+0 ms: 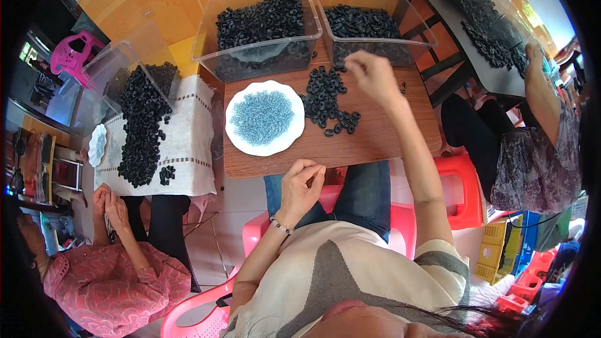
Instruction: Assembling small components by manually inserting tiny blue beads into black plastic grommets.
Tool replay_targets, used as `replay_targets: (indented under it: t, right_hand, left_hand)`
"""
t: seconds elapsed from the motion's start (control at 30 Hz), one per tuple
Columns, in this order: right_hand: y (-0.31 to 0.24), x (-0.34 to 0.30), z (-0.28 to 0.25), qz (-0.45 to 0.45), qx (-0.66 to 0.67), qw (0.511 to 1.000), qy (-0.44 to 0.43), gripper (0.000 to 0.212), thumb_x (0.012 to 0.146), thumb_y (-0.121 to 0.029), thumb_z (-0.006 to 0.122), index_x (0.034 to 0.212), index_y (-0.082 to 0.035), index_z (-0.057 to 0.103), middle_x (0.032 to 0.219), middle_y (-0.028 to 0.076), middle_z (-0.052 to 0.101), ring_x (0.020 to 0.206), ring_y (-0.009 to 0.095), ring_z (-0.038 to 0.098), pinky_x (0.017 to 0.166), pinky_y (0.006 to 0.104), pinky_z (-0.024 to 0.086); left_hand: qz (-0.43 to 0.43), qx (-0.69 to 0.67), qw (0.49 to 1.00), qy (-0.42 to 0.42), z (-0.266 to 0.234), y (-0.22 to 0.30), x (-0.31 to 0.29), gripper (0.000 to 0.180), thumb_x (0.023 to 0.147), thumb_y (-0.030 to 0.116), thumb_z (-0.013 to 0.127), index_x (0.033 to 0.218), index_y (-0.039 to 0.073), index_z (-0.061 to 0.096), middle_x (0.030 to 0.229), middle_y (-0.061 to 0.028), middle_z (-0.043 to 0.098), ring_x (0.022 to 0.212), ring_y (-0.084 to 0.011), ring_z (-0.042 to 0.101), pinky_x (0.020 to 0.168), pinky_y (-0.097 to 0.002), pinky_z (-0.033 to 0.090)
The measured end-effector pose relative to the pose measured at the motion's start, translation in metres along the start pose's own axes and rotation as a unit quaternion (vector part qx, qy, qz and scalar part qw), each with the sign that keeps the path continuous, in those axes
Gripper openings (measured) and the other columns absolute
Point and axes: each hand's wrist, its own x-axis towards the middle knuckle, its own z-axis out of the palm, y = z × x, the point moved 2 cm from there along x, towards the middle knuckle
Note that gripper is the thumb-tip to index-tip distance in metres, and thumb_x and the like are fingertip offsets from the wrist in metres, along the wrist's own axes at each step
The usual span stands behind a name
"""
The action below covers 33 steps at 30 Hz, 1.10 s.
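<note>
My left hand (pixel 303 189) is at the table's front edge, over my lap, thumb and fingers pinched together; whatever they may hold is too small to make out. My right hand (pixel 374 76) is stretched over the table, just before the right-hand clear bin (pixel 426 36), its bent fingers smeared by motion. Below and left of it lies a loose pile of small black ring-shaped parts (pixel 323 95). A white scalloped plate (pixel 297 133), heaped with tiny translucent bluish pieces (pixel 263 117), stands left of the pile on the brown wooden table (pixel 375 144).
Another clear bin (pixel 213 66) full of black parts stands at the table's back left. At left a person (pixel 116 275) sits by a cloth-covered table (pixel 197 131) with more black parts. A person at right (pixel 532 163) works at a dark table (pixel 432 6).
</note>
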Motion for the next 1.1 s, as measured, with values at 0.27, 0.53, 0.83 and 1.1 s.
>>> replay_targets:
  t: [0.27,0.53,0.83,1.1]
  right_hand:
    - [0.034,-0.023,0.055,-0.002,-0.157,0.981,-0.114,0.036,0.093,-0.007,0.067,0.129,-0.007,0.07,0.113,0.022,0.068,0.113,0.042,0.062,0.097,0.0486,0.053]
    - [0.027,-0.033,0.044,0.05,-0.078,0.989,-0.112,0.027,0.089,-0.004,0.071,0.116,-0.004,0.07,0.103,0.019,0.071,0.101,0.037,0.067,0.091,0.044,0.055]
    - [-0.037,-0.09,0.02,0.054,0.233,0.964,-0.12,0.043,0.086,-0.003,0.082,0.126,-0.003,0.065,0.095,0.005,0.074,0.08,0.01,0.062,0.072,0.0268,0.052]
    - [-0.072,-0.115,0.027,0.035,0.305,0.925,-0.225,0.055,0.089,0.001,0.078,0.139,-0.004,0.055,0.1,0.005,0.073,0.091,0.011,0.068,0.079,0.0294,0.058]
  left_hand:
    - [-0.025,-0.016,0.999,-0.013,-0.001,0.005,0.003,0.014,0.094,0.012,0.073,0.101,0.0,0.078,0.096,-0.0104,0.07,0.074,-0.0232,0.069,0.062,-0.031,0.054]
    - [-0.059,-0.064,0.996,-0.009,-0.003,0.003,0.009,0.014,0.095,0.01,0.074,0.101,-0.001,0.078,0.095,-0.0104,0.07,0.071,-0.0154,0.066,0.06,-0.0277,0.053]
    - [-0.148,-0.276,0.95,0.013,-0.002,-0.004,0.025,0.029,0.099,0.012,0.072,0.125,0.0,0.072,0.108,-0.008,0.072,0.081,-0.009,0.067,0.074,-0.0231,0.053]
    - [-0.106,-0.325,0.94,-0.017,-0.008,0.004,0.031,0.026,0.102,0.009,0.067,0.126,-0.001,0.073,0.114,-0.0083,0.071,0.09,-0.0103,0.069,0.078,-0.0229,0.057]
